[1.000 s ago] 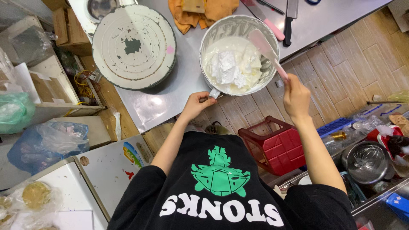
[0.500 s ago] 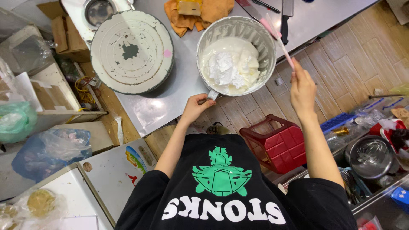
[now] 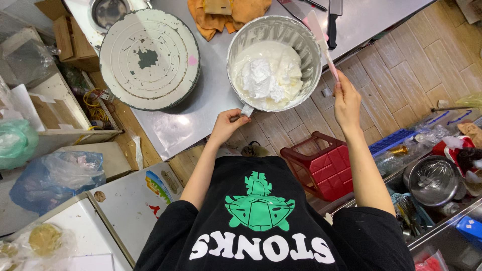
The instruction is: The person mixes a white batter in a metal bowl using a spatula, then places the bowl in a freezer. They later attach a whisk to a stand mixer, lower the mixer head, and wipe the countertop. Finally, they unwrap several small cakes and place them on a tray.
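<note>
A metal mixing bowl (image 3: 307, 46) of white cream (image 3: 266, 75) stands on the steel table (image 3: 201, 115). My left hand (image 3: 228, 125) grips the bowl's short handle at its near rim. My right hand (image 3: 346, 100) holds a spatula (image 3: 321, 37) by its pink handle, just right of the bowl. The spatula's pale blade points away from me and sits over the bowl's far right rim, clear of the cream.
A round white cake turntable (image 3: 150, 57) smeared with cream sits left of the bowl. An orange cloth (image 3: 221, 17) and a knife (image 3: 334, 20) lie beyond it. A red plastic stool (image 3: 321, 165) stands below the table edge, a steel bowl (image 3: 434, 180) at right, plastic bags (image 3: 55, 175) at left.
The spatula blade has lifted from the bowl's right inner side toward the far rim. My right hand rose slightly with it. My left hand stays on the handle.
</note>
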